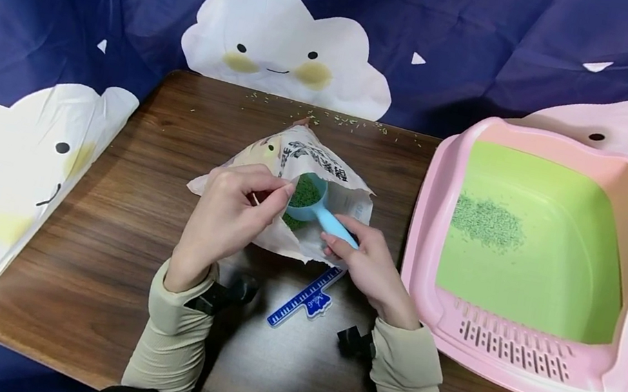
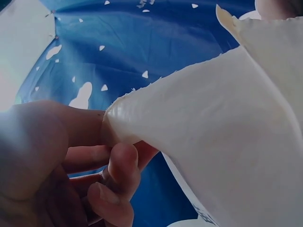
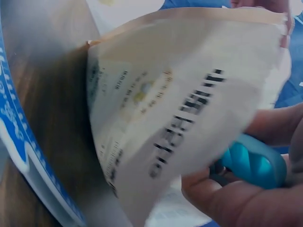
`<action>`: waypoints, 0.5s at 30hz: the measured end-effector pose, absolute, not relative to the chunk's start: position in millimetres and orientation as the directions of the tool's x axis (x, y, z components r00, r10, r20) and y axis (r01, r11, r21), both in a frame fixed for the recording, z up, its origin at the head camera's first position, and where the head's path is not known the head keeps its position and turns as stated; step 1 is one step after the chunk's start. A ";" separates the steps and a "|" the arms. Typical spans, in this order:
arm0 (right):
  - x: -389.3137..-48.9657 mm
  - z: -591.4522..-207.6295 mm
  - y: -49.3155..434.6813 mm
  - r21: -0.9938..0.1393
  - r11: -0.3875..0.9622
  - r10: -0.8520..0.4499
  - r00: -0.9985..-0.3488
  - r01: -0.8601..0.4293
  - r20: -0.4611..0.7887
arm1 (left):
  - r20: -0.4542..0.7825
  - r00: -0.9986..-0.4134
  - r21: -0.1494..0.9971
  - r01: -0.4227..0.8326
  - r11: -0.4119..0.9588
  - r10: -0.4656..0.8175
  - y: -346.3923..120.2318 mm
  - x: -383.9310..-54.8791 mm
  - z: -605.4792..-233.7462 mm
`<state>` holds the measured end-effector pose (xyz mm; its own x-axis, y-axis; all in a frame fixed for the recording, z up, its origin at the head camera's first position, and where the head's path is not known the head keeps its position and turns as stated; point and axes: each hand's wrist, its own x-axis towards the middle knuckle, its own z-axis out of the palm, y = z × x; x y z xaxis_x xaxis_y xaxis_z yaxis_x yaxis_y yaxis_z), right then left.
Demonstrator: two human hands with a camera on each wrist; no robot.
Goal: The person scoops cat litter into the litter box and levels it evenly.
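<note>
A white printed bag [image 1: 321,155] lies on the table with its cut mouth facing right. My left hand [image 1: 232,210] pinches the edge of that mouth between thumb and fingers; the left wrist view shows the pinched corner of the bag [image 2: 203,109]. In my right hand [image 1: 368,262] is the handle of a light blue scoop [image 1: 336,227]. The scoop's bowl is inside the bag's mouth and holds green pellets [image 1: 305,192]. From the right wrist, the scoop's handle [image 3: 255,161] shows between thumb and fingers, while the bag hides its bowl.
To the right stands a pink litter box [image 1: 425,244] with a green floor, a patch of green pellets [image 1: 488,223] on it. A blue ruler-like bag clip [image 1: 305,298] lies in front of the bag. Loose pellets [image 1: 352,121] are scattered along the table's back edge.
</note>
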<state>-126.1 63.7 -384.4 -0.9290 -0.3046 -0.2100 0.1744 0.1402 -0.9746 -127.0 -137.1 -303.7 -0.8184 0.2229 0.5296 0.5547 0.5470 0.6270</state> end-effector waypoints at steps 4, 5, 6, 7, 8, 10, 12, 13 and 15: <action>-120.1 -378.3 74.6 -0.976 0.152 -0.317 -0.928 0.153 -0.195 | 0.531 -0.820 0.630 0.551 0.548 0.213 -137.4 -127.2 -304.0; -118.8 -377.0 77.3 -0.978 0.151 -0.323 -0.927 0.147 -0.189 | 0.530 -0.821 0.631 0.549 0.547 0.212 -137.6 -127.2 -304.1; -117.5 -375.7 80.1 -0.979 0.151 -0.331 -0.926 0.139 -0.182 | 0.529 -0.822 0.632 0.548 0.548 0.212 -137.6 -127.2 -304.1; -116.5 -374.4 82.9 -0.980 0.149 -0.338 -0.924 0.133 -0.176 | 0.528 -0.822 0.633 0.547 0.548 0.212 -137.7 -127.2 -304.1; -115.4 -373.2 85.7 -0.981 0.145 -0.343 -0.924 0.129 -0.172 | 0.527 -0.823 0.633 0.547 0.548 0.212 -137.6 -127.1 -304.0; -113.9 -370.8 91.2 -0.984 0.140 -0.353 -0.922 0.113 -0.156 | 0.528 -0.822 0.631 0.547 0.550 0.213 -137.5 -127.1 -304.1; -112.5 -368.4 96.4 -0.984 0.151 -0.357 -0.923 0.095 -0.144 | 0.527 -0.822 0.631 0.547 0.550 0.213 -137.2 -127.0 -304.3; -112.0 -367.4 99.1 -0.983 0.160 -0.357 -0.924 0.086 -0.139 | 0.526 -0.823 0.632 0.547 0.548 0.214 -137.0 -127.0 -304.4; -110.7 -365.0 103.8 -0.985 0.152 -0.358 -0.924 0.082 -0.132 | 0.523 -0.825 0.637 0.545 0.545 0.214 -136.5 -127.0 -304.5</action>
<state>-110.7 103.8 -365.0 -0.9244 -0.3578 -0.1324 0.0821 0.1524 -0.9849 -127.0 -136.5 -304.5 -0.8249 0.2137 0.5233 0.5453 0.5446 0.6372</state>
